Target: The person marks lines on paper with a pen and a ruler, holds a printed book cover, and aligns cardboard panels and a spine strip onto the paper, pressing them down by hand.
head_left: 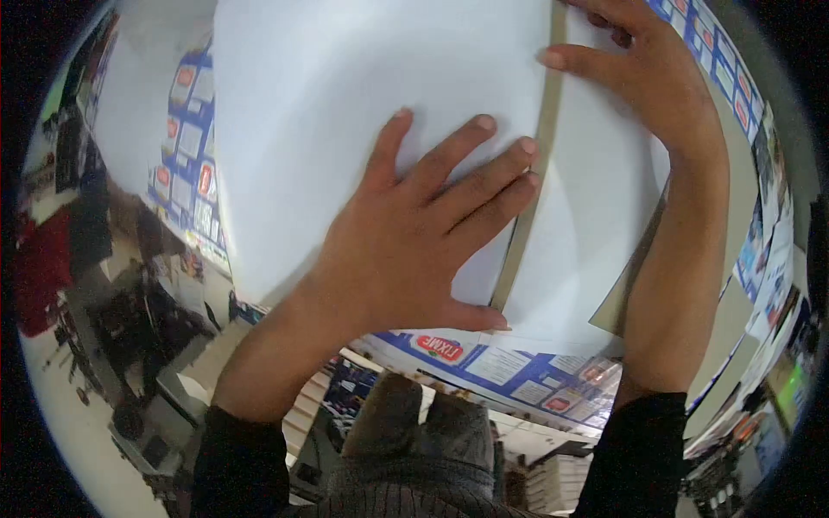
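Observation:
My left hand (406, 229) lies flat with its fingers spread on a large white sheet (302, 112). Its fingertips reach a narrow grey-brown strip (546, 129) that runs between this sheet and another white sheet (579, 216) on the right. The thumb rests near the strip's lower end. At the upper right, my right hand (622, 56) is over the strip's upper part, thumb tip at its edge and fingers apart, with nothing visible in them; some fingertips are cut off by the frame's top.
Blue printed sheets (518, 377) show under the white ones along the near edge and both sides. Grey-brown board (615, 306) lies at the right, under my right forearm. Equipment (151, 432) stands at the lower left.

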`<state>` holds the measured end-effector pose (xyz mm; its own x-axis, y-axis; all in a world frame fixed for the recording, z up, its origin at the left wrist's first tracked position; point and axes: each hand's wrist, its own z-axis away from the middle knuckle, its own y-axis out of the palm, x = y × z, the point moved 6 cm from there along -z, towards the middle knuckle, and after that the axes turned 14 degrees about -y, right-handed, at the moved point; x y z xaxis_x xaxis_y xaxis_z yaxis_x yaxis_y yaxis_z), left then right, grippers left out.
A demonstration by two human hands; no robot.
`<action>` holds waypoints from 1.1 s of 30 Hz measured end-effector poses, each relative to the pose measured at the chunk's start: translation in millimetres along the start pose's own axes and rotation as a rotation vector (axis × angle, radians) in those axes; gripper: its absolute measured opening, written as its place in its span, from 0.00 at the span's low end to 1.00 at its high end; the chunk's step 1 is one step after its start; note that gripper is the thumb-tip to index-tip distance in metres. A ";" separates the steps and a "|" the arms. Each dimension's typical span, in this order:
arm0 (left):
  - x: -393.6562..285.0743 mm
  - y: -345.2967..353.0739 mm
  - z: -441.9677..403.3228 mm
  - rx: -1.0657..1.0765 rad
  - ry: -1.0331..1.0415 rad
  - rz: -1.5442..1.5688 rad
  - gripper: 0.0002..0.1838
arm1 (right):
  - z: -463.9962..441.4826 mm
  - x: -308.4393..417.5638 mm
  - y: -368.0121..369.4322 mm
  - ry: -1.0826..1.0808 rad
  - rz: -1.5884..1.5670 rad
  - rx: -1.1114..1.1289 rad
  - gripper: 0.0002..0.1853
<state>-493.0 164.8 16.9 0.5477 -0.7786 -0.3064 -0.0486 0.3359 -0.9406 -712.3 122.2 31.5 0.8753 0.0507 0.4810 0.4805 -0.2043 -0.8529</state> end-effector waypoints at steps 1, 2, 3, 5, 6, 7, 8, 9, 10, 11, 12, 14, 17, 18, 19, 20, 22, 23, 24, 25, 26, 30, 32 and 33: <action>0.8 -1.2 -5.0 -0.022 0.015 -0.009 0.60 | 3.6 36.8 -12.1 0.093 0.213 0.017 0.30; -2.4 0.1 -2.8 -0.017 0.018 -0.002 0.61 | 10.0 32.0 -14.3 0.126 0.197 0.028 0.30; -2.9 2.4 1.0 0.014 0.026 0.006 0.61 | 10.3 30.6 -10.3 0.073 0.143 0.045 0.31; -1.6 1.9 -2.0 0.017 0.022 -0.066 0.62 | 4.2 26.3 -8.9 -0.064 0.050 0.040 0.34; -3.5 2.3 -1.9 0.036 0.021 -0.061 0.62 | 5.6 23.7 -8.7 -0.052 0.037 0.049 0.34; -3.8 0.1 -3.5 0.020 0.010 -0.080 0.62 | 5.6 22.4 -10.6 -0.050 0.007 0.017 0.34; -4.9 0.2 -2.1 0.012 0.003 -0.095 0.62 | 9.6 21.7 -10.6 -0.039 -0.026 -0.013 0.35; -5.2 1.0 -1.7 -0.009 0.009 -0.087 0.63 | 11.0 22.8 -10.3 -0.046 -0.026 -0.027 0.35; -4.9 2.2 -1.6 -0.001 0.010 -0.089 0.63 | 10.3 19.5 -8.8 -0.040 -0.032 -0.027 0.35; -4.7 2.8 -0.1 -0.004 0.010 -0.080 0.63 | 8.3 17.0 -6.0 -0.017 -0.041 -0.027 0.35; -3.7 2.2 -0.9 -0.020 0.012 -0.076 0.63 | 5.6 15.0 -6.6 -0.002 -0.043 -0.036 0.35; -5.2 2.3 -0.6 -0.025 0.010 -0.080 0.63 | 10.2 12.7 -11.9 0.031 -0.053 0.003 0.36; 9.9 18.2 -3.6 -0.179 0.095 -0.230 0.64 | 8.8 12.8 -10.9 -0.070 -0.215 0.004 0.37; 12.6 23.5 -0.6 -0.324 0.190 -0.375 0.64 | 6.7 10.2 -8.5 -0.026 -0.139 0.007 0.38; 10.9 21.9 -1.0 -0.322 0.180 -0.365 0.64 | 6.0 7.9 -7.8 0.018 -0.064 0.012 0.39; 11.4 19.8 -0.9 -0.224 0.124 -0.268 0.64 | 5.5 9.1 -7.7 0.016 -0.064 0.012 0.39; 1.4 8.3 0.4 -0.097 0.032 -0.123 0.64 | 6.7 11.0 -9.0 0.028 -0.038 0.023 0.39; -0.4 6.9 -0.3 -0.091 0.027 -0.115 0.64 | 7.3 13.6 -9.0 0.027 -0.037 0.022 0.39; -1.0 6.1 -0.3 -0.084 0.021 -0.111 0.64 | 8.2 15.9 -7.7 0.060 -0.028 0.019 0.38; -1.8 4.8 -0.9 -0.082 0.022 -0.106 0.64 | 9.0 16.4 -7.1 0.094 -0.018 0.017 0.37; -2.0 4.5 -0.8 -0.077 0.017 -0.099 0.64 | 8.7 16.8 -7.1 0.095 -0.017 0.016 0.37; -4.5 2.6 -0.3 -0.057 -0.002 -0.075 0.64 | 9.6 20.8 -8.1 0.104 -0.049 0.015 0.37; -4.4 1.1 -1.3 -0.047 0.002 -0.072 0.64 | 11.1 20.9 -10.8 0.110 -0.061 0.009 0.37; -4.3 1.0 -1.4 -0.035 0.004 -0.068 0.64 | 11.8 20.7 -12.1 0.078 -0.096 0.015 0.37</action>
<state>-496.6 167.7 17.1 0.5472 -0.8012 -0.2422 -0.0406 0.2636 -0.9638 -699.4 137.2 49.4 0.8183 -0.0068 0.5748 0.5635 -0.1878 -0.8045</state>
